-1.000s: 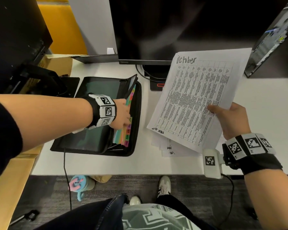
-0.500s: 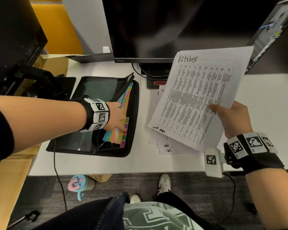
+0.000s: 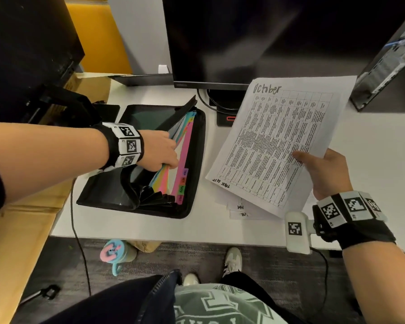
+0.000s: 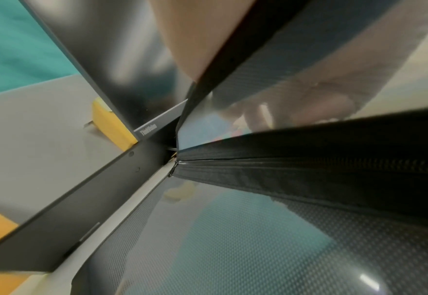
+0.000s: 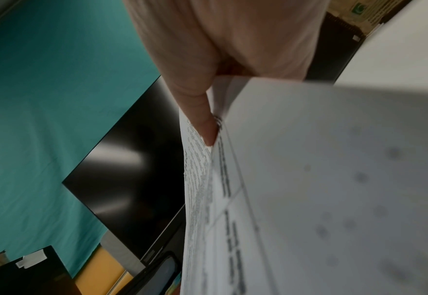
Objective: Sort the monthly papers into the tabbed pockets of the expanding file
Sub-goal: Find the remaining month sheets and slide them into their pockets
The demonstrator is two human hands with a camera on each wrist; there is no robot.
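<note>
Left hand (image 3: 158, 152) is now prying the coloured dividers wider than before in the expanding file (image 3: 194, 160) on the desk (image 3: 372, 146), fingers curled on them, while right hand (image 3: 323, 174) is pinching the October sheet (image 3: 276, 136) aloft; probably best sliding it in behind the OCT tab.

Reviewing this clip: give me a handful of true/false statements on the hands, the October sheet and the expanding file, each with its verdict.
1. The right hand holds the October sheet above the desk. True.
2. The October sheet is already inside a pocket of the expanding file. False: it is outside the file, in the right hand.
3. The left hand reaches into the coloured dividers. True.
4. The expanding file is zipped shut. False: it lies open, pockets fanned out.
5. More papers lie on the desk under the held sheet. True.
</note>
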